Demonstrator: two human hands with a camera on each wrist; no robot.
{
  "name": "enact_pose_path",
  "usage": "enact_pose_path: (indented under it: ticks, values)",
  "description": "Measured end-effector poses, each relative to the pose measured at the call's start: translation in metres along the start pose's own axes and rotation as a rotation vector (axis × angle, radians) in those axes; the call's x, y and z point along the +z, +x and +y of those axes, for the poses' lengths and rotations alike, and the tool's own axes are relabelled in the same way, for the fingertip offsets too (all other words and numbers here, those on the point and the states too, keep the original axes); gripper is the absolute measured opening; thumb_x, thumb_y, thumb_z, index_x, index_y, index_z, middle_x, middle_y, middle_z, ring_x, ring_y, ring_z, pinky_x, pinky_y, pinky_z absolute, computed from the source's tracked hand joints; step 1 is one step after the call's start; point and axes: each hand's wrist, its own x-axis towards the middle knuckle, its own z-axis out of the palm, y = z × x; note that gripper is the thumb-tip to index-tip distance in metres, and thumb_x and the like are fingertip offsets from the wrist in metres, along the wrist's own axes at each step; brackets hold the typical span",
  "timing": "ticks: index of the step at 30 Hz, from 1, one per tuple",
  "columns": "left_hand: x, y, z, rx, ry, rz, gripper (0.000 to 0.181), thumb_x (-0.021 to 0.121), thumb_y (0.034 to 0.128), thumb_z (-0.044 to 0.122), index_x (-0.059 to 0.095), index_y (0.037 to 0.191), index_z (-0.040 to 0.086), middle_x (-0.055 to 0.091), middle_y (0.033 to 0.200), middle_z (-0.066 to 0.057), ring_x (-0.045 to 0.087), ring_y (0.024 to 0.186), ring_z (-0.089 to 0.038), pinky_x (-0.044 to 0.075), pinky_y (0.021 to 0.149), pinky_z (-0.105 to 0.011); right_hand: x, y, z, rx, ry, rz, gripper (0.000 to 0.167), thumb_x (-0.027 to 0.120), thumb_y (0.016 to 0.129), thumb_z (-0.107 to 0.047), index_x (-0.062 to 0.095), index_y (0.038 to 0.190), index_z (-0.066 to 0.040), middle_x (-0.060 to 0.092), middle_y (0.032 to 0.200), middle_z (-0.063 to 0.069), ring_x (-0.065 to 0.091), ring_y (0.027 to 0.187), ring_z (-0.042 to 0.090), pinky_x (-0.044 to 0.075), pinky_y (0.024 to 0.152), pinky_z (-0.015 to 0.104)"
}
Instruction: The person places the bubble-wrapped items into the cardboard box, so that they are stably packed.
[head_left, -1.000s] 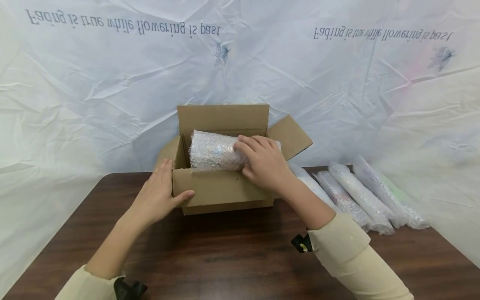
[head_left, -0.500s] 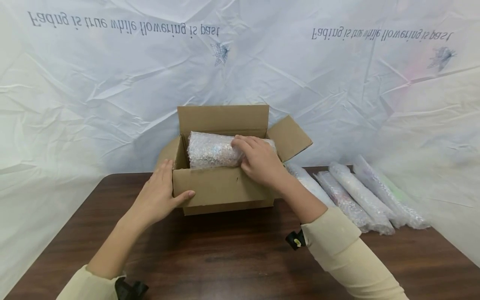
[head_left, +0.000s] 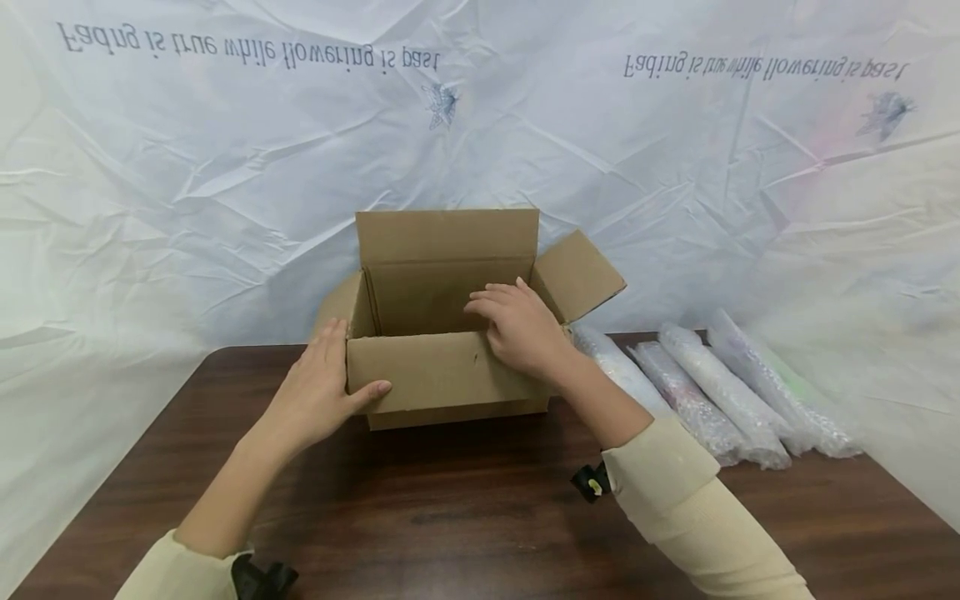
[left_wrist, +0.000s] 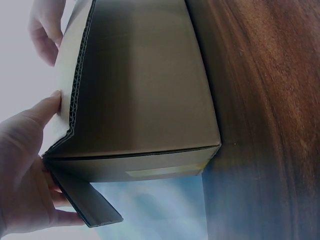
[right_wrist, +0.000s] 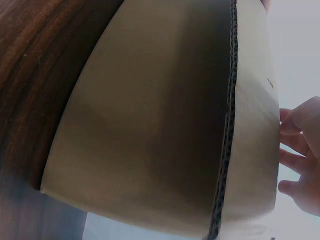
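An open cardboard box [head_left: 435,375] stands on the table, its flaps folded outward. My left hand [head_left: 315,387] holds its front left corner, thumb on the front flap and fingers at the left side flap [left_wrist: 85,197]. Over the box's opening, at its right part, is my right hand [head_left: 525,329], with loosely bent fingers and nothing visible in them. In the right wrist view those fingers [right_wrist: 295,160] are just beyond the front flap [right_wrist: 252,125]. The front flap hides the bottom of the box, so its contents cannot be seen.
Several bubble-wrapped rolls [head_left: 723,392] lie side by side on the dark wooden table [head_left: 450,517], right of the box. A white cloth [head_left: 300,167] with printed lettering hangs close behind the box.
The bubble-wrapped roll under my right hand has dropped out of sight into the box. My right hand has let go and moved slightly left. My left hand has stayed at the corner.
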Motion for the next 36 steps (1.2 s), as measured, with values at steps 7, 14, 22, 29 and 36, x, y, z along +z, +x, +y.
enact_pose_path:
  ticks: [7,14,22,29,36]
  values:
    - [0.002,-0.001,0.000,0.002,-0.004,0.001,0.105,0.048,0.0844,0.064,0.003,0.143,-0.010,0.009,0.147,-0.031,0.008,0.135,-0.043,0.017,0.104,-0.059,-0.016,-0.025,0.020,-0.030,0.025,0.171,0.033,0.051,0.081,0.003,0.066,0.110,-0.006,0.061,0.118,0.010,0.049,0.117,0.028,0.023,0.106,0.051]
    - [0.001,-0.002,0.003,0.012,0.005,0.004,0.104,0.049,0.0852,0.062,0.004,0.143,-0.012,0.009,0.147,-0.032,0.009,0.135,-0.043,0.017,0.105,-0.058,-0.047,-0.072,0.059,0.112,0.098,0.515,0.035,0.053,0.077,0.010,0.062,0.111,0.003,0.062,0.113,0.017,0.053,0.106,0.035,0.037,0.095,0.046]
    - [0.001,-0.002,0.002,0.007,0.003,0.001,0.104,0.048,0.0851,0.063,0.003,0.143,-0.012,0.008,0.147,-0.032,0.008,0.135,-0.043,0.018,0.103,-0.060,-0.040,-0.114,0.101,0.469,0.153,0.254,0.042,0.054,0.087,-0.001,0.048,0.128,0.005,0.049,0.126,0.027,0.041,0.117,0.044,0.032,0.094,0.057]
    - [0.000,0.010,-0.009,0.027,-0.003,-0.014,0.105,0.048,0.0850,0.063,0.003,0.143,-0.011,0.008,0.147,-0.031,0.007,0.135,-0.043,0.017,0.104,-0.059,0.000,-0.125,0.127,0.618,0.230,-0.177,0.072,0.061,0.087,-0.019,0.022,0.140,0.011,0.032,0.135,0.037,0.034,0.118,0.053,0.033,0.092,0.062]
    - [-0.004,0.021,-0.019,0.033,-0.003,-0.029,0.105,0.048,0.0850,0.063,0.002,0.143,-0.011,0.007,0.147,-0.031,0.007,0.135,-0.043,0.017,0.104,-0.060,0.026,-0.120,0.128,0.658,0.208,-0.459,0.085,0.066,0.082,-0.033,0.022,0.138,0.015,0.030,0.134,0.039,0.037,0.116,0.054,0.038,0.089,0.060]
